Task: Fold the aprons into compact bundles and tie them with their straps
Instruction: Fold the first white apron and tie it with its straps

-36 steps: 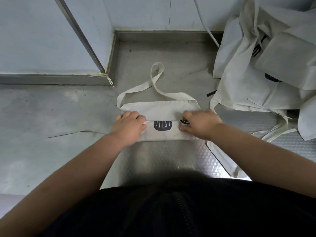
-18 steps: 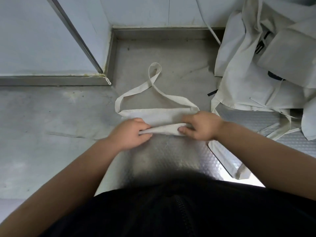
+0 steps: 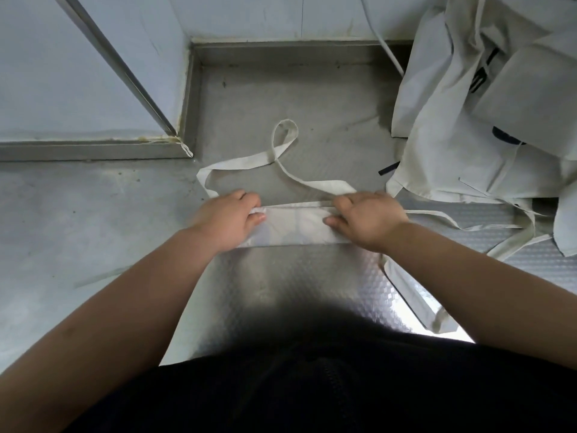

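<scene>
The cream cloth apron (image 3: 293,225) lies on the shiny metal worktop (image 3: 281,292) as a long flat band. It has been folded over once more than a moment ago, so its dark print is hidden now. The left hand (image 3: 226,220) grips one end and the right hand (image 3: 367,220) grips the other, fingers curled over the far edge. The long cream strap loop (image 3: 282,145) lies just behind. A pile of cream aprons (image 3: 468,120) sits to the right.

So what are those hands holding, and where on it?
The folded apron: the left hand grips its left end, the right hand its right end.
</scene>
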`<state>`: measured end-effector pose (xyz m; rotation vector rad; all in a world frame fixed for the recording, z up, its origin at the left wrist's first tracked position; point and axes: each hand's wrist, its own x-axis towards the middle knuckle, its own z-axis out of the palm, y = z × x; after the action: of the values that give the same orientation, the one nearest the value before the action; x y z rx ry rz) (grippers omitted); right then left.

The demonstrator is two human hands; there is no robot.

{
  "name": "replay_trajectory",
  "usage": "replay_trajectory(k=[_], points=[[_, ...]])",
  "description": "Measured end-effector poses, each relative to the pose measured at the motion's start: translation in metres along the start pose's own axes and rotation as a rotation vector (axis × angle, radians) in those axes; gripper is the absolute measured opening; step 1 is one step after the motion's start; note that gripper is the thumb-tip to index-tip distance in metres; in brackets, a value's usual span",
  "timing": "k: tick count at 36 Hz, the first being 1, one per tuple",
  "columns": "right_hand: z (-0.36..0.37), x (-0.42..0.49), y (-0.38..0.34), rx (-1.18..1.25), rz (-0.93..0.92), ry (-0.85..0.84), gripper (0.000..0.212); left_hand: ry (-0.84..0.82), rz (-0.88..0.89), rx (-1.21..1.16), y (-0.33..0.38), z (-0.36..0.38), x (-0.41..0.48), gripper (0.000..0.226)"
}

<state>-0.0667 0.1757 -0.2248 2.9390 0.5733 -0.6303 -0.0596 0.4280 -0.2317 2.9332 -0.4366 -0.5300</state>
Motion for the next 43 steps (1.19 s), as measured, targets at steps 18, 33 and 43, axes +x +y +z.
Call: replay_trajectory(k=[18,33,43], points=[[-0.003,0.002,-0.036,0.155,0.042,0.106,0.041,0.087,0.24,0.017,0.049,0.028,-0.02,0.058],[0.005,-0.006,-0.025,0.155,0.043,-0.019,0.055,0.043,-0.298,0.205,0.006,0.047,-0.067,0.073],[0.007,-0.026,-0.046,0.178,0.012,-0.036,0.053,0.502,-1.349,-0.966,0.036,0.028,-0.066,0.087]])
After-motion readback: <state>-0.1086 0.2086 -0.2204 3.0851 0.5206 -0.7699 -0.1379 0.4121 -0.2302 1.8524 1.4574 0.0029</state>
